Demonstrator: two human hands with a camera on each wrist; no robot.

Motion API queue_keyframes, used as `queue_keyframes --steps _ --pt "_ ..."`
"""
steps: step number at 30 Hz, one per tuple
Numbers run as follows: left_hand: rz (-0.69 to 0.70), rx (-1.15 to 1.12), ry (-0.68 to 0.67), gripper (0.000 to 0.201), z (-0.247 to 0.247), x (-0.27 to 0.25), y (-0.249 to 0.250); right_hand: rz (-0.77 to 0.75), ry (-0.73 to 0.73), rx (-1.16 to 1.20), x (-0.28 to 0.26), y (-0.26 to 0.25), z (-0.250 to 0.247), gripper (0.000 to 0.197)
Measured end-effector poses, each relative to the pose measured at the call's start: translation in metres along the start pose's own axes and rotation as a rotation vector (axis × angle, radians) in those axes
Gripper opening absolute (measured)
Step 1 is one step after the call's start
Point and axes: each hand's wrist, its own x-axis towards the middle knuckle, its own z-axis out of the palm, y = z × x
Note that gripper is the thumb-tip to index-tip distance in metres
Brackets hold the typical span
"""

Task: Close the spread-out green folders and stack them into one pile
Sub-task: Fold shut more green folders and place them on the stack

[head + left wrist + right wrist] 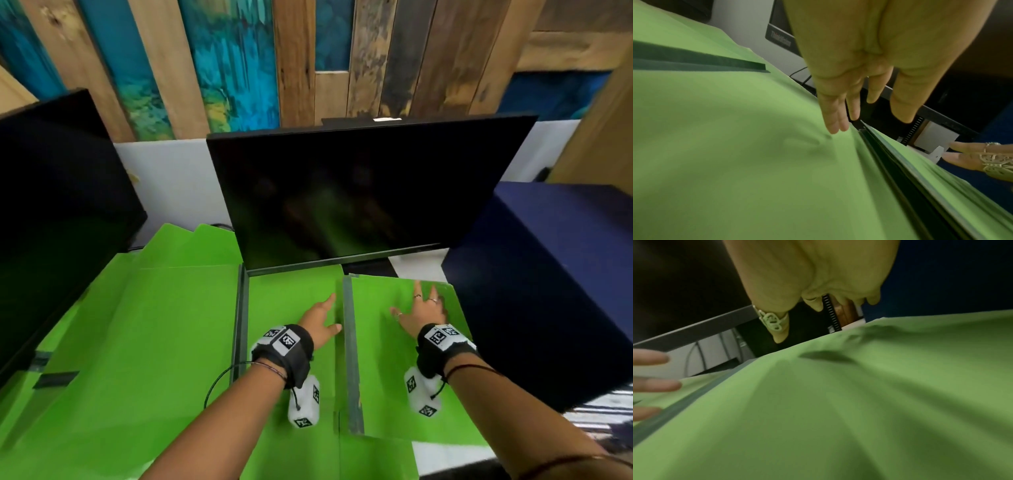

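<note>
Several bright green folders with dark spine strips cover the desk. One folder (294,308) lies in the middle under my left hand (320,317), whose straight fingers hover just above it (756,146). A second folder (383,359) lies to its right, overlapping it along a dark spine (352,359). My right hand (419,310), with rings, is spread flat over that folder's far corner (859,402). More green folders (137,325) spread open to the left. Both hands are open and hold nothing.
A black monitor (356,195) stands just behind the folders, and another dark screen (58,219) stands at the left. A dark blue box (548,291) sits close on the right. White desk (445,455) shows at the front right.
</note>
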Motion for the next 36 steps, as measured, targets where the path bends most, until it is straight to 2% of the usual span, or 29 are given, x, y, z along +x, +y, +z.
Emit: queue_keyframes --steps 3,7,9,10,12,16,19,21,24,26,28,32,34,36 --pt "-0.006 0.099 0.065 0.062 -0.015 -0.005 -0.015 -0.204 -0.041 -0.097 -0.012 -0.028 0.013 0.077" --pt "-0.031 0.236 0.304 0.045 -0.054 -0.015 -0.055 -0.575 -0.052 -0.129 -0.036 -0.076 0.031 0.065" --pt "-0.092 0.315 0.423 0.042 -0.077 -0.024 -0.082 -0.715 -0.126 -0.271 -0.049 -0.098 0.043 0.064" --pt "-0.152 0.345 0.471 0.042 -0.088 -0.029 -0.096 -0.734 -0.17 -0.36 -0.055 -0.107 0.05 0.067" --pt "-0.326 0.405 0.505 0.052 -0.107 -0.044 -0.124 -0.671 -0.259 -0.475 -0.064 -0.119 0.063 0.082" --pt "-0.573 0.512 0.42 0.098 -0.133 -0.069 -0.165 -0.53 -0.388 -0.453 -0.073 -0.132 0.079 0.108" --pt "-0.706 0.46 0.417 0.115 -0.147 -0.081 -0.182 -0.49 -0.407 -0.392 -0.076 -0.133 0.085 0.116" --pt "-0.795 0.37 0.467 0.124 -0.158 -0.087 -0.19 -0.496 -0.4 -0.385 -0.075 -0.132 0.091 0.117" --pt "-0.849 0.269 0.573 0.129 -0.17 -0.092 -0.195 -0.519 -0.39 -0.395 -0.078 -0.132 0.099 0.116" --pt "-0.878 0.175 0.691 0.122 -0.179 -0.098 -0.198 -0.528 -0.384 -0.4 -0.081 -0.135 0.104 0.115" --pt "-0.879 0.048 0.802 0.106 -0.188 -0.103 -0.202 -0.546 -0.368 -0.405 -0.085 -0.137 0.106 0.115" --pt "-0.796 0.031 0.936 0.048 -0.199 -0.116 -0.212 -0.573 -0.314 -0.37 -0.09 -0.144 0.097 0.112" --pt "-0.774 0.001 0.993 0.035 -0.2 -0.121 -0.209 -0.546 -0.226 -0.256 -0.083 -0.146 0.093 0.098" --pt "-0.749 -0.064 1.049 0.035 -0.2 -0.128 -0.206 -0.495 -0.132 -0.171 -0.072 -0.148 0.089 0.079"
